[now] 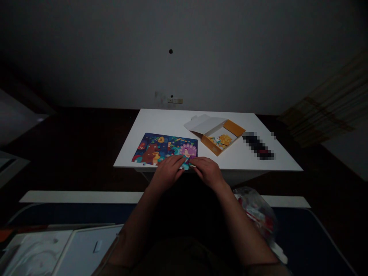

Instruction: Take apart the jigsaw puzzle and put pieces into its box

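A flat rectangular jigsaw puzzle printed with bright cartoon animals on a dark blue ground [161,147] lies on the near left part of a small white rectangular table [172,122], its long side running along the table's front edge. At its near right corner, beside a pink fan-tailed bird in the print, both hands meet. The left hand [169,170] rests palm down on the puzzle's front edge, fingers curled forward and pressing on the surface. The right hand [208,170] comes in from the right, its fingertips touching the same corner and almost meeting those of the left. A small teal and white bit shows between the two sets of fingertips; whether it is a loose piece pinched by either hand or part of the picture cannot be told, so the grip of each hand stays uncertain.

Just right of the puzzle, apart from it, stands an open orange cardboard box with a white lid flap folded back [220,136], with yellow and orange printed pieces inside. Further right on the table lies a dark oblong object, blurred out [258,145].

Below the right forearm, off the table, sits a crumpled clear plastic bag with red and white contents [254,212]. At the lower left lie pale white flat boards [57,249]. The room is dim, with a plain grey wall [201,57] behind the table.
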`<state>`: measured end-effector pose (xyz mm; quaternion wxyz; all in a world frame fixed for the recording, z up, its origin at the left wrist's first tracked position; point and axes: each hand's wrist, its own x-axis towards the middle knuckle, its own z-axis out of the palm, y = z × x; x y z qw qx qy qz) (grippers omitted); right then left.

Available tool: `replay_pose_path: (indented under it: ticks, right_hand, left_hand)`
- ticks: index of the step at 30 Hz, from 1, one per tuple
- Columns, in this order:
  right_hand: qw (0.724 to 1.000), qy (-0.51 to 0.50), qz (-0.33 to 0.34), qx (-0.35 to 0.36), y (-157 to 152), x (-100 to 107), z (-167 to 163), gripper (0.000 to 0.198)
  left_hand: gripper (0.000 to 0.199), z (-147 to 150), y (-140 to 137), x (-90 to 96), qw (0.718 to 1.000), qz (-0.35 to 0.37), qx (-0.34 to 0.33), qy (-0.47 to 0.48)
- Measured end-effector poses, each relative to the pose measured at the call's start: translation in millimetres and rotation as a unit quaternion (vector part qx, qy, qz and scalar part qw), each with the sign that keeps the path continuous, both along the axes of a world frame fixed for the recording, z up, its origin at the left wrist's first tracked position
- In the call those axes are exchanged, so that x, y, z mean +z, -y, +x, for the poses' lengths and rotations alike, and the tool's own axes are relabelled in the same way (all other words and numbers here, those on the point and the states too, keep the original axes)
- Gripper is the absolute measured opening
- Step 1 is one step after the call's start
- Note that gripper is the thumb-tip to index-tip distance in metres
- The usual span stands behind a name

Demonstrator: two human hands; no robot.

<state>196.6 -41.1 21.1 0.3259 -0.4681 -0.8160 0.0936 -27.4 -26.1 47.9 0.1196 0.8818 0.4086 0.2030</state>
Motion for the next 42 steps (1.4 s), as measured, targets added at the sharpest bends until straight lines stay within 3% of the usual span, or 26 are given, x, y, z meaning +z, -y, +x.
replay_pose_path:
  ticks: [5, 9, 14, 21, 26, 31, 35, 42]
  right_hand:
    - [0.993, -0.016, -0.039, -0.107, -11.1, 12.9, -9.0, 0.022]
    - [0.984, -0.033, -0.080, -0.155, -20.5, 19.9, -13.8, 0.030]
    - [0.966, -0.092, -0.031, -0.241, -24.2, 36.3, -1.6, 0.035]
    - [0.919, 0.010, -0.004, -0.394, -43.4, 62.2, 59.3, 0.042]
    - [0.920, 0.013, -0.015, -0.391, -49.0, 61.9, 92.7, 0.054]
    - [0.923, -0.050, 0.046, -0.379, -29.2, 52.8, 88.6, 0.040]
    - [0.932, -0.125, 0.085, -0.330, -4.7, 42.1, 68.1, 0.030]
    - [0.986, -0.081, 0.023, -0.144, 16.9, 17.6, 19.9, 0.023]
  left_hand:
    - [0.033, 9.2, -1.6, 4.3, 1.000, -0.024, 0.006, 0.017]
    - [0.030, 12.6, -5.7, 5.6, 0.995, -0.040, 0.086, 0.023]
    - [0.034, 18.9, -18.0, 10.6, 0.981, -0.070, 0.150, 0.104]
    - [0.028, 68.1, -49.4, 32.6, 0.979, -0.040, 0.054, 0.190]
    - [0.031, 121.1, -65.4, 42.8, 0.982, -0.029, 0.020, 0.187]
    - [0.033, 155.5, -83.0, 44.4, 0.983, -0.046, -0.001, 0.179]
    - [0.046, 131.5, -81.0, 43.2, 0.987, -0.038, -0.016, 0.158]
    - [0.034, 11.9, -31.9, 21.5, 0.997, -0.026, 0.035, 0.066]
